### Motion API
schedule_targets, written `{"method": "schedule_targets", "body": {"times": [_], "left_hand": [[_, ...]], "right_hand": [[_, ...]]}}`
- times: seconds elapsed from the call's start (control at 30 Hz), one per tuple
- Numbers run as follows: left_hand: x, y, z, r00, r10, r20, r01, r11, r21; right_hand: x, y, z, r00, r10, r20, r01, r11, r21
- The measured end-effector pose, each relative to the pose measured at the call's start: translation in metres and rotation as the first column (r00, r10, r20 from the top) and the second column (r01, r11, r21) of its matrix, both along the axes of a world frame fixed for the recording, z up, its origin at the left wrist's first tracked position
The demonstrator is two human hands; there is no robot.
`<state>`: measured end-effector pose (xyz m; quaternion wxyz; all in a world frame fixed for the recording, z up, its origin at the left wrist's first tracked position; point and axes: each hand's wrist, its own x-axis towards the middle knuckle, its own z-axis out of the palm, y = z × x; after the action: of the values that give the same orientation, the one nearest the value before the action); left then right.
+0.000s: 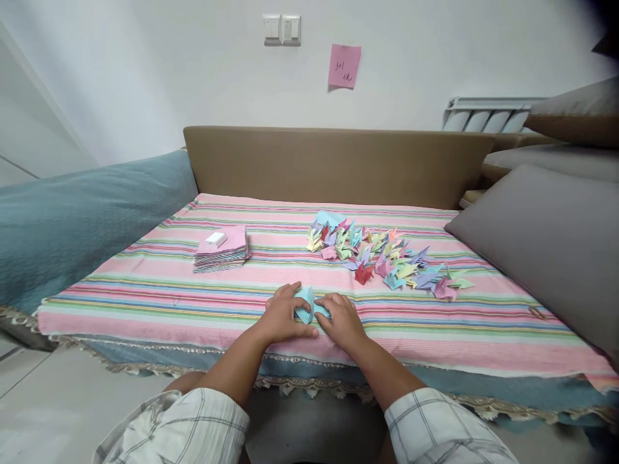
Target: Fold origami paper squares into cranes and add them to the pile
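Note:
A light blue piece of folded origami paper [305, 303] lies on the striped cloth near the front edge, partly covered by my fingers. My left hand [283, 312] is closed over its left part, thumb and index finger curved around it. From the other side, my right hand [342, 320] grips its right part, with the fingers bent and pressed down. Beyond my right hand spreads a pile of colourful paper cranes [382, 258]. To the far left of my hands stands a stack of square origami paper [227, 254], pink on top, with a small white block [216, 239] on it.
The striped cloth [145, 293] covers a sofa seat with a brown backrest [338, 166]. A blue armrest [97, 212] bounds the left side, and grey cushions [546, 238] are piled at the right. A small brown item [538, 313] lies near the cushions.

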<state>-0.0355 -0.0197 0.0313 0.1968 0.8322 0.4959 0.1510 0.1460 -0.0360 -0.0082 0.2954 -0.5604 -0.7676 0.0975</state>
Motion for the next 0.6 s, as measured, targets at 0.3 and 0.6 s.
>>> {"method": "schedule_targets", "body": {"times": [0.3,0.6], "left_hand": [[0.004,-0.0008,-0.005,0.997,0.031,-0.065,-0.025,0.996,0.091],[0.0004,-0.0001,-0.0041,0.998,-0.042,-0.049,0.046,0.995,0.09]], "right_hand": [[0.0002,0.0011,-0.003,1.0,0.003,0.016,-0.003,1.0,0.005],[0.0,0.0008,-0.0049,0.999,0.008,0.034,-0.009,1.0,0.028]]}}
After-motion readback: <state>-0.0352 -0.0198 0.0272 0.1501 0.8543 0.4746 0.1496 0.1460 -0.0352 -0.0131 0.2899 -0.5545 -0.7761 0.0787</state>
